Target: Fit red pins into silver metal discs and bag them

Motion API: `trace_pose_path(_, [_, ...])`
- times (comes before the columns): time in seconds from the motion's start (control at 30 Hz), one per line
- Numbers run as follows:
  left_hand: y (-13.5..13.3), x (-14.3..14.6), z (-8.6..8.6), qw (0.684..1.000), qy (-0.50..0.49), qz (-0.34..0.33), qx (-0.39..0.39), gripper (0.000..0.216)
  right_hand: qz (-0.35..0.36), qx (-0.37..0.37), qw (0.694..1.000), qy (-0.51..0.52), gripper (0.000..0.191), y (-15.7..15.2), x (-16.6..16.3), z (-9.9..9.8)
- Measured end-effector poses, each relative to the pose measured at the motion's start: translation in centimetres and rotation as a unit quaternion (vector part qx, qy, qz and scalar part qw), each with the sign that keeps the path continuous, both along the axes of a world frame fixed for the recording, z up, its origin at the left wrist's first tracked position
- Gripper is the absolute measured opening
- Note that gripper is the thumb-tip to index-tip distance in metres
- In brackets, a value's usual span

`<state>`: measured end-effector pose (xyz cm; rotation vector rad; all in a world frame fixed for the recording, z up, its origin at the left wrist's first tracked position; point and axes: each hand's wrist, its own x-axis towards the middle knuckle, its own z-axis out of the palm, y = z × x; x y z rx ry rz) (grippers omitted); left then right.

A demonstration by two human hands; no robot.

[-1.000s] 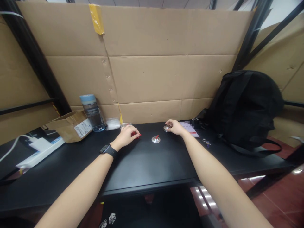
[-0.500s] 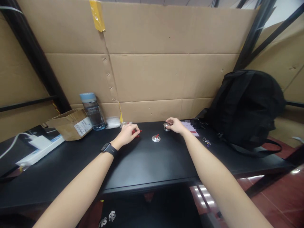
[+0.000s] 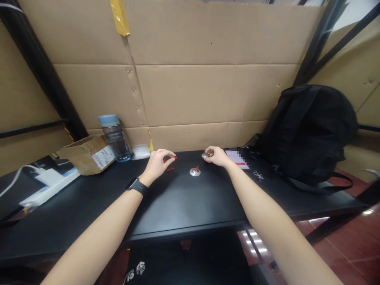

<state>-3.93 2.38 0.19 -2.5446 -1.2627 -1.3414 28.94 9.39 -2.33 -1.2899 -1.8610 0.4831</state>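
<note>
My left hand [image 3: 160, 161], with a dark watch on its wrist, is closed lightly on a red cord [image 3: 175, 157] between thumb and fingers. A small red loop [image 3: 170, 170] shows just below the hand; I cannot tell whether it joins that cord. My right hand [image 3: 217, 155] grips a small silvery finger cymbal [image 3: 204, 156] by its edge, and the fingers partly cover it. Between the hands, a second domed finger cymbal [image 3: 195, 171] lies on the black table [image 3: 190, 202], a bit of red cord at its top.
At the left stand a power strip [image 3: 50, 189], an open cardboard box [image 3: 86, 158] and a water bottle [image 3: 115, 138]. On the right are a phone-like screen [image 3: 237, 159], a small keychain [image 3: 258, 176] and a black backpack [image 3: 311, 134]. Cardboard panels [image 3: 190, 91] wall off the back.
My left hand has lifted slightly and its fingers have loosened, showing the red loop below. In my right hand the finger cymbal has shifted a little left and up.
</note>
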Motion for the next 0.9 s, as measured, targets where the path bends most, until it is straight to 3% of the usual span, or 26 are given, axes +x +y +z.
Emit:
trace_pose_path(0.37, [-0.6,1.0,0.4,0.999,-0.026,0.041,0.001,0.013,0.101,-0.037,0.987,0.118,0.041,-3.1,-4.2,1.7])
trace_pose_path(0.47, [-0.5,1.5,0.1,0.997,-0.058,0.037,-0.035,0.014,0.146,-0.002,0.976,0.164,0.042,-4.6,-6.3,2.4])
trace_pose_path(0.67, [0.0,2.2,-0.5,0.991,-0.098,0.007,-0.086,0.017,0.156,0.068,0.96,0.221,0.035,-7.3,-10.0,3.0])
trace_pose_path(0.9, [-0.3,2.7,-0.2,0.984,-0.131,-0.03,-0.119,0.017,0.154,0.087,0.966,0.189,0.028,-8.0,-10.5,3.1])
